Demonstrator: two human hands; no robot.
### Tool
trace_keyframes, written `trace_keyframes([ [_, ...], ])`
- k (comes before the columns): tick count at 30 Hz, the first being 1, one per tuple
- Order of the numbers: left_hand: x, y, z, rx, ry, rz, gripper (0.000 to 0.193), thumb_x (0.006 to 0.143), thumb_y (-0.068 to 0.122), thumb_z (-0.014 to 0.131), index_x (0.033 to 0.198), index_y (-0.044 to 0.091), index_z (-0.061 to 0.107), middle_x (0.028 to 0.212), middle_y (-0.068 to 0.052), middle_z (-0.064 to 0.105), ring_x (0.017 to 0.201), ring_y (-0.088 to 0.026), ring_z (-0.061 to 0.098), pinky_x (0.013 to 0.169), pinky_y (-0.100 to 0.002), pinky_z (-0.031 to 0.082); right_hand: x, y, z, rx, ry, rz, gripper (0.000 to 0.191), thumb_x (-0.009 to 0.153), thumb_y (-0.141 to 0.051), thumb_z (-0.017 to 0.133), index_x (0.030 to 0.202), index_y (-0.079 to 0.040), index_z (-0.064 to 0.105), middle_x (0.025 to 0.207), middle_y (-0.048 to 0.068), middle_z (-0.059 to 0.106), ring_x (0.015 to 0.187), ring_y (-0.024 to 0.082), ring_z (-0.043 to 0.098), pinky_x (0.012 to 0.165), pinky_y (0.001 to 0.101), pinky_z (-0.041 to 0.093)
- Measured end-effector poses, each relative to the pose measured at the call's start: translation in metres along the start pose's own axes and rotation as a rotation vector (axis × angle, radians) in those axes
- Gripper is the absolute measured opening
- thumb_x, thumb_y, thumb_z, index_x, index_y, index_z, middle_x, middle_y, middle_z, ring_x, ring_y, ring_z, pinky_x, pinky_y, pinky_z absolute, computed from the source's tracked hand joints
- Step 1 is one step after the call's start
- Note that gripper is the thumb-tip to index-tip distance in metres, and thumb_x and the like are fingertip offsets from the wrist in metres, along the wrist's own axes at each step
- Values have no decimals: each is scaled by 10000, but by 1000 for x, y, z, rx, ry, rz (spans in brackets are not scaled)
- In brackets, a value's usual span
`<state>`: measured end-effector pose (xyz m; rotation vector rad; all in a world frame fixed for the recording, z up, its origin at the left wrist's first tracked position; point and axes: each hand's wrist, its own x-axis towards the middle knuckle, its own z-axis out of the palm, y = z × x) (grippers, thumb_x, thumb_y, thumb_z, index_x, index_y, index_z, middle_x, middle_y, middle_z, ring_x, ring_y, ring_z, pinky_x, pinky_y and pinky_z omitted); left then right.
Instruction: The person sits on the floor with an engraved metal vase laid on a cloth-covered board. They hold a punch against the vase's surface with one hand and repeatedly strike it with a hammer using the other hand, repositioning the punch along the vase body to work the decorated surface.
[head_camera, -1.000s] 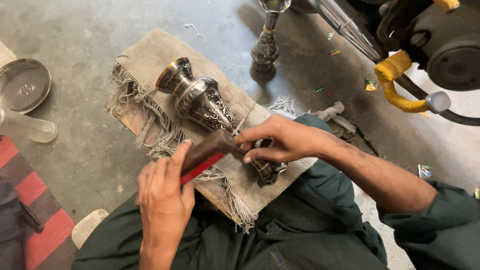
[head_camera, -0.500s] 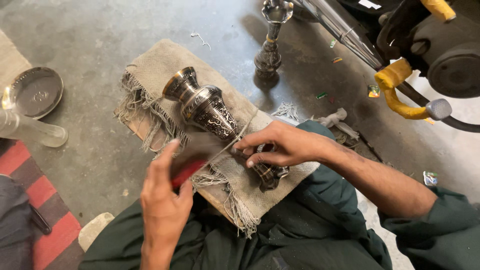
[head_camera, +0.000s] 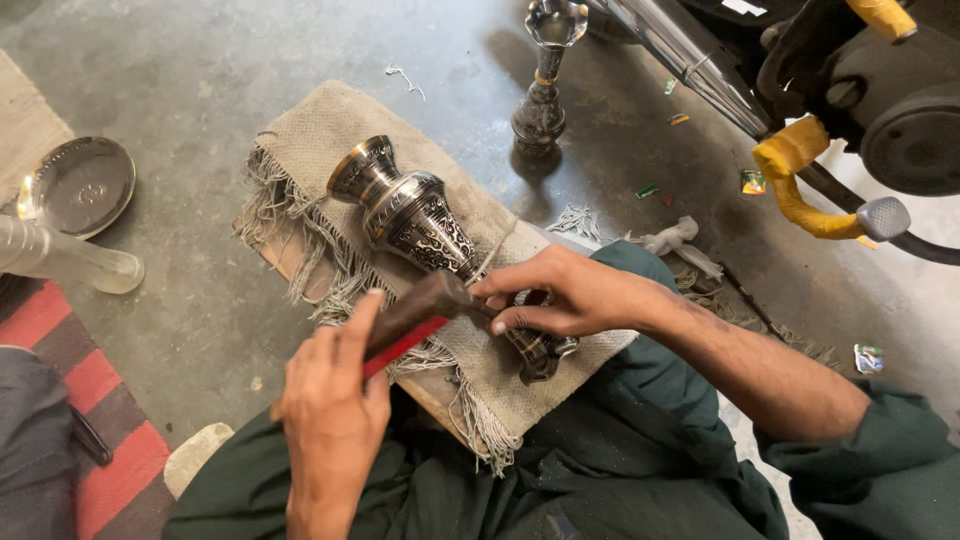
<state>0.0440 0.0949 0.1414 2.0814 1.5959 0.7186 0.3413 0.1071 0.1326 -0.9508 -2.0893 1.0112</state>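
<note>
Where the concrete floor (head_camera: 200, 300) meets a red-striped mat (head_camera: 70, 400) at far left, a shallow metal dish (head_camera: 78, 186) sits w/ a clear plastic bottle (head_camera: 60, 258) lying just below it. Nearer centre, the left hand (head_camera: 332, 420) has its grip clamped on a hammer (head_camera: 418, 315) w/ a red-striped handle, thumb up along the shaft, head by the vase's narrow waist. That engraved metal vase (head_camera: 415, 215) lies on its side across a frayed burlap cloth (head_camera: 330, 130) over a wooden board (head_camera: 290, 262), flared mouth toward the cloth's far-left corner, foot toward the near-right edge. Right hand (head_camera: 570, 295) pins the vase's lower part, fingers closed around a small tool at the hammer head; can't tell what kind. Beyond the cloth's far edge stands another metal stand (head_camera: 541, 100), upright. Far right: a machine (head_camera: 880, 100) w/ yellow tape wrap (head_camera: 795, 170).
</note>
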Motion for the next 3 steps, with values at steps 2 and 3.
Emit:
trace_keyframes([
  [2,-1,2,-3,68,19,148,759,771,-12,733,1479,156,514,1158,-135,640,1118,-345,628,946,-461,502,0,1,-1,6,-3,-22,412,901,-134,800,1290,-65,683,919,75,747,801,186,731,700,320,550],
  [3,-1,3,-3,-58,34,189,775,767,-22,717,1491,132,488,1274,-157,624,1198,-351,614,977,-457,503,0,1,0,15,-8,-4,411,899,-136,799,1286,-64,681,921,74,751,800,187,736,695,321,551],
])
